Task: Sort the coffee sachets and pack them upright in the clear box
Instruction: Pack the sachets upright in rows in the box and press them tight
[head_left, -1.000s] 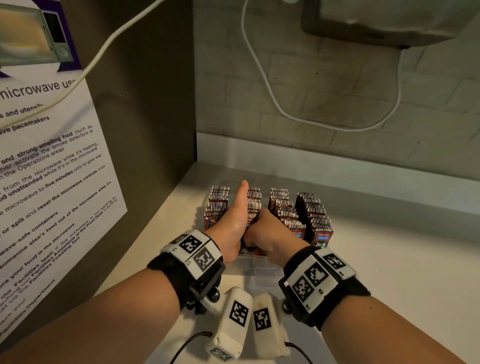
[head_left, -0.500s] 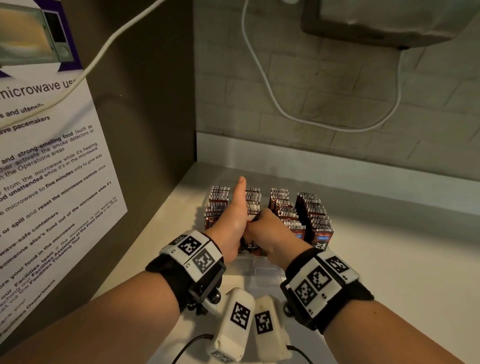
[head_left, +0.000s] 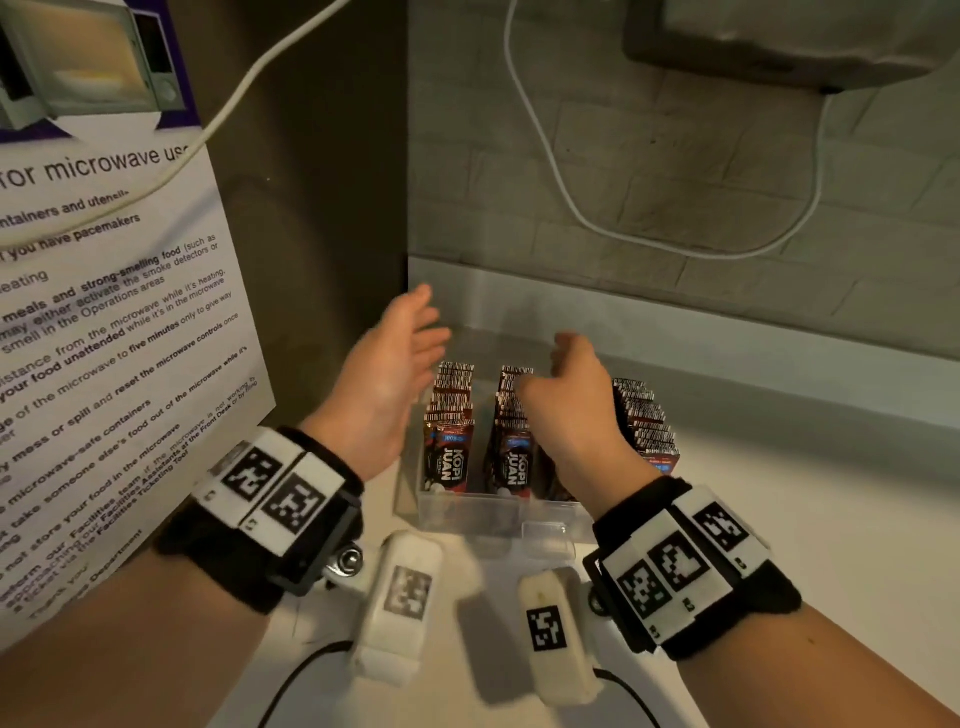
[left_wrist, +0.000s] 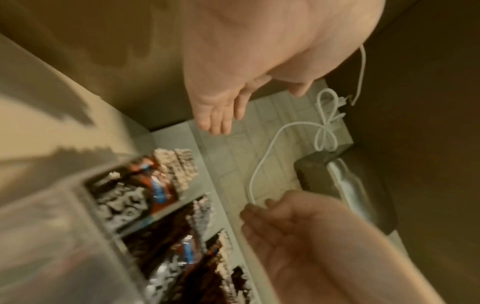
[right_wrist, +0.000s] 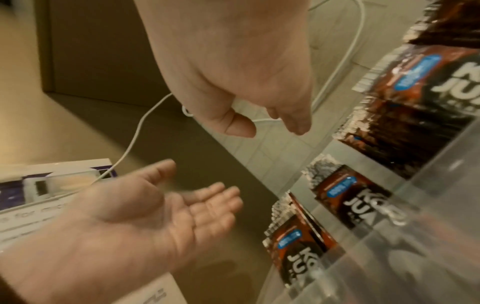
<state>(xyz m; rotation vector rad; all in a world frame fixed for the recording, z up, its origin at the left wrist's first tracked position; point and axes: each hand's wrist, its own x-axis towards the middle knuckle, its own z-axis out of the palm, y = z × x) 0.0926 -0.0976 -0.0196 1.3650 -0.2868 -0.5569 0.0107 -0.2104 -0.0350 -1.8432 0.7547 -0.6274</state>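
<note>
Nearest the body: front wall of the clear box (head_left: 498, 512), standing on the white table (head_left: 779, 519). Inside it, Kopi Juan coffee sachets (head_left: 449, 415) stand upright in separate rows running front to back; long axis of each sachet vertical, crimped top edges up, printed faces toward the person. One row is hidden under the right wrist.

Right hand (head_left: 574, 402) hovers directly over the middle rows, palm down, fingers (right_wrist: 241, 125) loosely curled, holding nothing. Whether it touches the sachet tops cannot be told; the right wrist view suggests a gap.

Left hand (head_left: 387, 382) is off to the left of the box, beside the leftmost row and apart from it, palm turned inward, fingers (right_wrist: 221, 197) straight and spread, empty.

Judgement: rows look full and sorted; packing appears near complete. The right hand is nearer to the sachets, which lie straight below its fingers. Any levelling press would go downward onto the top edges.

Farther back: white cable (head_left: 561, 182) on the tiled wall.
</note>
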